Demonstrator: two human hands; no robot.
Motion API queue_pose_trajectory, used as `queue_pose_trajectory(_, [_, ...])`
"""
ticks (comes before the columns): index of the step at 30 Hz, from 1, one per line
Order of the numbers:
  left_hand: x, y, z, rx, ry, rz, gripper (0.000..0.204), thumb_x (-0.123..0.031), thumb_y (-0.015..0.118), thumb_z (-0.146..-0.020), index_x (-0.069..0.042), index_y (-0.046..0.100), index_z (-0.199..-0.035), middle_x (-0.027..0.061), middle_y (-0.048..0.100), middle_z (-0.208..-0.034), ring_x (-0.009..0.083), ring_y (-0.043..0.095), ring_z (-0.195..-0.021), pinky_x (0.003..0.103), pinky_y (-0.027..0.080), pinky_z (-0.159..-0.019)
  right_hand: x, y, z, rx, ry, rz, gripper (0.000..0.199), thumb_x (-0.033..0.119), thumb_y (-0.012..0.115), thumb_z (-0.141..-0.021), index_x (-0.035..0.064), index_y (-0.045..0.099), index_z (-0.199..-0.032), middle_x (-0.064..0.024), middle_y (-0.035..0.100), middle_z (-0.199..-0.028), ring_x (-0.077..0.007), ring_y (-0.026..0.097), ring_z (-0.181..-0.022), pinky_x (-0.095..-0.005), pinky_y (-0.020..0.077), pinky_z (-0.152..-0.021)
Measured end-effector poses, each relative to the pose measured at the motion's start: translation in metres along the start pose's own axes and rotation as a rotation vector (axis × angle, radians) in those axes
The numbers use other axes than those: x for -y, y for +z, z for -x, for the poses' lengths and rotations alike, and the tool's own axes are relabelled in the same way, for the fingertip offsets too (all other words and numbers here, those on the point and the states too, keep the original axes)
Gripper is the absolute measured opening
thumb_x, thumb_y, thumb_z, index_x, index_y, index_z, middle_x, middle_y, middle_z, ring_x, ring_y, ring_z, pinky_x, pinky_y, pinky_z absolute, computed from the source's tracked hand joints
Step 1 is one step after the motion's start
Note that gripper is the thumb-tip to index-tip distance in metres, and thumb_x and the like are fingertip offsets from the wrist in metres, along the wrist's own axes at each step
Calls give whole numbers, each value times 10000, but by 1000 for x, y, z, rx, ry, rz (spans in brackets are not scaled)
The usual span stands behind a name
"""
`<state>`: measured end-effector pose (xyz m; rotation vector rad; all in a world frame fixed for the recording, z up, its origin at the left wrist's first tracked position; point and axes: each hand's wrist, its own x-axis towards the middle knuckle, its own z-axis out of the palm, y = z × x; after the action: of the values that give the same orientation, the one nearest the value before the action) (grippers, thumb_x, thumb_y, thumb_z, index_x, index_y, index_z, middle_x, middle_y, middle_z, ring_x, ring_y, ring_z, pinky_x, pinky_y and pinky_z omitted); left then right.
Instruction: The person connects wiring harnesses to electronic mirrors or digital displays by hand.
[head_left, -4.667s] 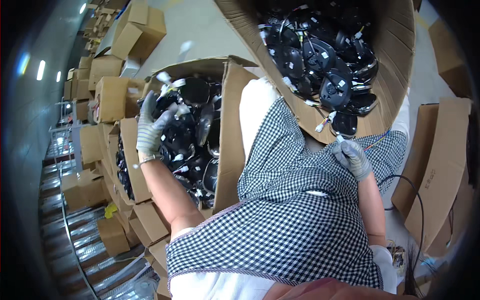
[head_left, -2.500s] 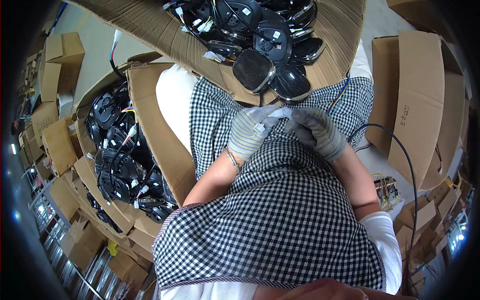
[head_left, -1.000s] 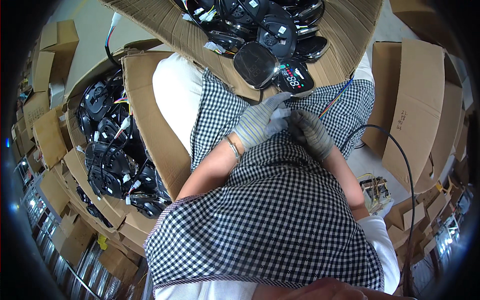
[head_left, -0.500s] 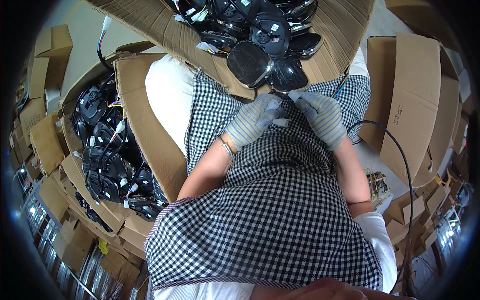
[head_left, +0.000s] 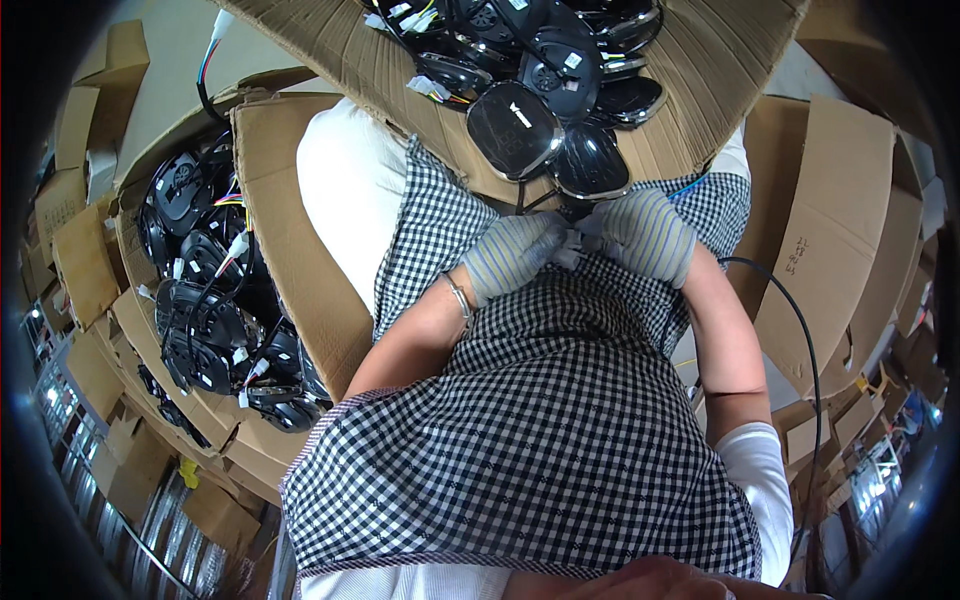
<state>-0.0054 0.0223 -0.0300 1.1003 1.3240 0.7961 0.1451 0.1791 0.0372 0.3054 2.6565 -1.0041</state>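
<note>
Right hand (head_left: 648,235) and left hand (head_left: 510,255) have closed the gap seen between them half a second earlier; they now nearly meet above the checked apron (head_left: 520,420), just on the near side of the large carton (head_left: 710,100). Left-hand fingers are narrowed on white connectors (head_left: 568,256); the right-hand fingers are curled inward beside the same cluster, but glove and shadow obscure their tips, so whether they grip a plug cannot be told. This narrowing is judged to bring the handled wiring ends together at one spot; whether any are joined is not visible. Black cables (head_left: 528,196) run from the near edge of two glossy display units toward the hands; the right unit (head_left: 590,162) has a dark face, and the left unit (head_left: 513,130) bears a small white mark.
</note>
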Motion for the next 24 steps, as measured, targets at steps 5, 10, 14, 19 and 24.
queue_pose_trajectory(5, [-11,-4,-1,-26,-54,53,534,-446,316,-966,22,560,-1042,138,638,-872,247,617,-804,327,482,-738,-6,9,-5,-69,-15,-140,139,62,594,-737,41,667,-854,-101,661,-813,-262,641,-734,-312,517,-667])
queue_pose_trajectory(10, [-13,-2,1,-107,5,97,504,-426,315,-971,13,562,-997,128,624,-830,240,607,-757,322,480,-709,-10,2,-9,-38,-62,-169,121,89,533,-759,100,643,-811,-66,624,-767,-260,614,-715,-340,488,-623])
queue_pose_trajectory(14, [-11,2,-3,-181,25,138,340,-287,385,-957,11,549,-948,141,623,-798,315,622,-702,381,485,-668,-14,-15,-18,71,-71,-139,130,110,532,-758,78,634,-832,-84,626,-776,-276,612,-695,-341,501,-634])
queue_pose_trajectory(19, [-20,-5,-2,-273,-113,435,365,-336,533,-900,-20,557,-1082,117,611,-901,241,613,-848,348,489,-784,-43,-57,-61,-411,267,-288,210,190,514,-876,151,628,-1048,-61,634,-834,-275,609,-759,-348,489,-683])
queue_pose_trajectory(24, [-40,0,-6,-271,-19,292,478,-158,676,-767,-96,519,-1214,92,581,-1047,191,579,-941,307,460,-856,-78,-62,-141,-537,125,148,287,263,417,-929,160,612,-1113,-124,598,-1059,-294,556,-975,-368,440,-857])
